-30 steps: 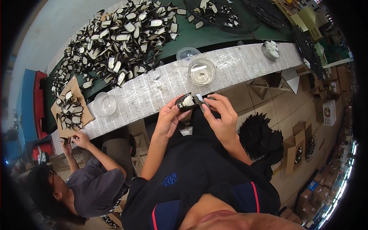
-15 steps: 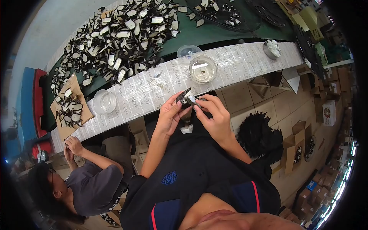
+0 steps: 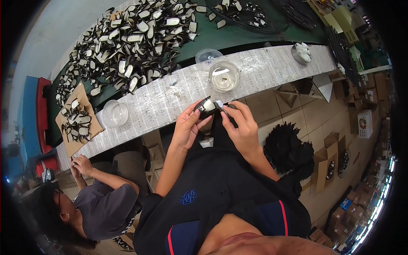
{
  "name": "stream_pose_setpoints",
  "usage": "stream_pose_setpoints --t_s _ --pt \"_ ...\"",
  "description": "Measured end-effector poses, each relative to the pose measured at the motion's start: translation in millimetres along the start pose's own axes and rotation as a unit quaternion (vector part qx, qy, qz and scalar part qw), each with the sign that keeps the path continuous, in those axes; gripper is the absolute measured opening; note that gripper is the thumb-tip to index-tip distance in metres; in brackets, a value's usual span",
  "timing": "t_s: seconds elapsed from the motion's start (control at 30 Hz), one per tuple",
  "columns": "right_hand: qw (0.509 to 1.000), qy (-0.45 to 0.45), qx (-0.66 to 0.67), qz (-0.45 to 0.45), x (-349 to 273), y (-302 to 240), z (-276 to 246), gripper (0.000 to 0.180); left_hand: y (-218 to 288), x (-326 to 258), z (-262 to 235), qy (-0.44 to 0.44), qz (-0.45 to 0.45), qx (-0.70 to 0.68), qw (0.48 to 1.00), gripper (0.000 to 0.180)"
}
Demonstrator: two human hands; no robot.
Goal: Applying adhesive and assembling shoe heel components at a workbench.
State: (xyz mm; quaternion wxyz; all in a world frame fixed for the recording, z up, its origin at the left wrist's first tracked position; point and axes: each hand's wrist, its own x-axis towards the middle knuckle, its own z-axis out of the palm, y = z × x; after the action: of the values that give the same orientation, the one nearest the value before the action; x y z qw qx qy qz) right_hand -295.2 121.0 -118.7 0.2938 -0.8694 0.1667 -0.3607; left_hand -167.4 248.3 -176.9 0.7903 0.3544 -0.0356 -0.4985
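Note:
My left hand (image 3: 189, 124) is closed round a small curved black piece (image 3: 204, 112) with a white face, which is turned upward. My right hand (image 3: 242, 125) pinches a small dark thing with a pale bluish-white tip (image 3: 218, 103); its kind is too small to make out. That tip sits just right of the black piece's edge, and I cannot tell whether the two touch. Both hands are over my lap at the bench's near edge. Beyond them stands a clear round tub (image 3: 225, 77) with a little clear liquid inside.
A large heap of similar black-and-white pieces (image 3: 127, 49) covers the green surface. More lie on a cardboard sheet (image 3: 92, 114) beside another clear tub (image 3: 115, 114). A bowl of white wads (image 3: 301, 54) stands at right. A co-worker (image 3: 102, 204) sits at left. Black material (image 3: 288, 148) lies at right.
My right hand has drawn the pale tip back from the black piece, and more of the piece's white face shows. The co-worker's hands have shifted slightly.

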Motion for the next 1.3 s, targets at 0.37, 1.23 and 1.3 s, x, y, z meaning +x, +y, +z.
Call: stream_pose_setpoints --t_s 0.37,1.23,1.3 --pt "1.0 0.016 0.011 0.003 3.6 -3.0 -5.6 0.024 -1.3 0.9 0.9 0.001 -0.006 -0.01 1.0 0.041" --pt "0.874 0.133 0.362 0.298 37.8 183.2 24.2 0.021 5.4 -18.0 6.1 -0.105 -0.016 -0.156 0.982 0.065" --pt "0.831 0.176 0.438 0.293 43.0 222.0 41.9 0.021 2.9 -21.1 5.8 -0.146 -0.026 -0.22 0.964 0.074"
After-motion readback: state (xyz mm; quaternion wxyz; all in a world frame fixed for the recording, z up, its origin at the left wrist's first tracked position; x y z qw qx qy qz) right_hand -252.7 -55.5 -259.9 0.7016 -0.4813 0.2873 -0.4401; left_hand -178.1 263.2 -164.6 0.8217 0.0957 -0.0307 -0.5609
